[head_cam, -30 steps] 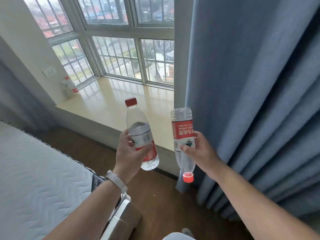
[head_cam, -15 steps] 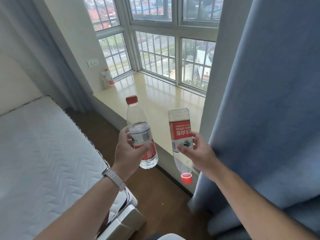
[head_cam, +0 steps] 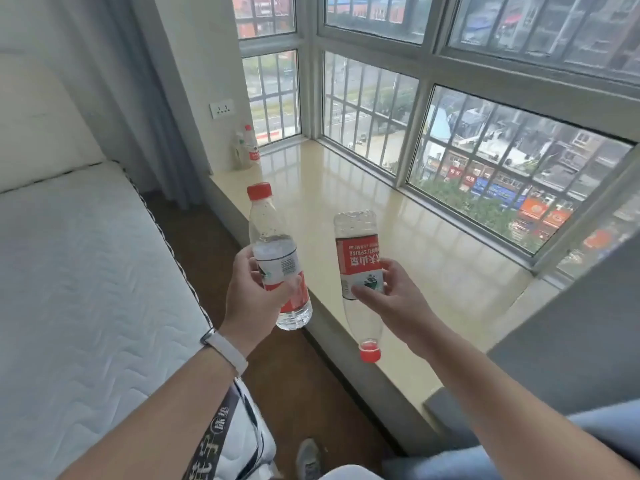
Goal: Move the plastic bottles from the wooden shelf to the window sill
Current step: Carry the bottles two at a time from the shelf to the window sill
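Observation:
My left hand [head_cam: 254, 294] grips a clear plastic bottle [head_cam: 273, 251] with a red cap, held upright and partly filled with water. My right hand [head_cam: 391, 296] holds a second plastic bottle [head_cam: 358, 265] upside down, its red cap pointing at the floor; it looks empty. Both bottles hover over the near edge of the beige window sill [head_cam: 408, 244]. Two more bottles [head_cam: 247, 148] stand in the sill's far left corner against the wall. The wooden shelf is out of view.
A white mattress [head_cam: 79, 289] lies to the left, with a strip of brown wooden floor [head_cam: 287, 375] between it and the sill. Barred windows [head_cam: 450, 140] back the sill. A blue curtain [head_cam: 571, 358] hangs at the right, a wall socket [head_cam: 221, 108] at the far left.
The view has swung right and closer to the window, so the sill now lies right under both bottles. Both hands keep the same hold on their bottles.

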